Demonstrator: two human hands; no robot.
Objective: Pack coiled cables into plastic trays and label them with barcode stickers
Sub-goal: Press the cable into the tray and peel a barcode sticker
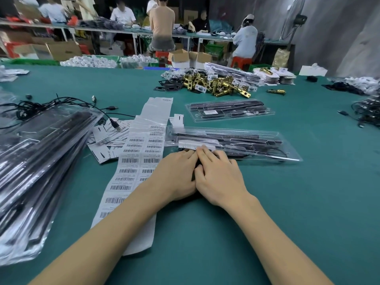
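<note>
A workshop: people sit at long benches far beyond the fingers. The green table [267, 202] spreads under both hands. Left of the fingers lies the barcode sticker sheet [141, 153], its print too small to read. Just past the fingertips lies the clear plastic tray [246, 142]. The left hand [174, 175] and right hand [220, 177] curl together round a small dark cable [194, 175], mostly hidden.

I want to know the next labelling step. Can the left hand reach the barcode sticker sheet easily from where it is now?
Probably yes. The left hand lies right beside the barcode sticker sheet, its wrist over the sheet's edge. Nothing stands between them, but it is busy with something dark, together with the right hand.
</note>
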